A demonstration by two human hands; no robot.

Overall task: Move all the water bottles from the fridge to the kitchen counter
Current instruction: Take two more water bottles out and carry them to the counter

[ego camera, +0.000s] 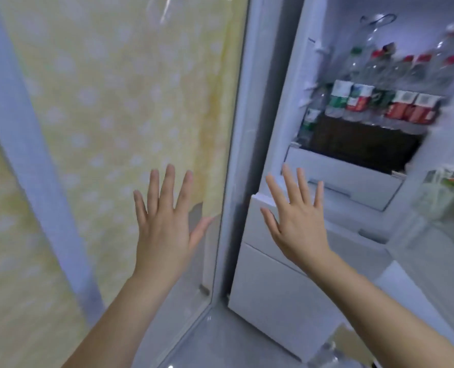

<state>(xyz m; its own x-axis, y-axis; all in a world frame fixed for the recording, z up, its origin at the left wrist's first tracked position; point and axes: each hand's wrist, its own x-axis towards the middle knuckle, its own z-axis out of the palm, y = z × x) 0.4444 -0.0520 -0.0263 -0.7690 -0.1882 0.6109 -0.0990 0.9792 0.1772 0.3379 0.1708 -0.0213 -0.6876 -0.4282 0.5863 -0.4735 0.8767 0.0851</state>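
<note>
The fridge stands open at the right, its white drawers below. On a shelf inside stand several clear water bottles with red and green labels and caps, packed in a row above a dark tray. My left hand is raised flat with fingers spread, in front of the yellow cloth, holding nothing. My right hand is also spread and empty, in front of the fridge drawers, well below the bottles. The view is blurred.
A yellow dotted cloth covers the surface left of the fridge, crossed by a pale blue bar. The open fridge door at the right holds packaged items in its rack. Grey floor shows below.
</note>
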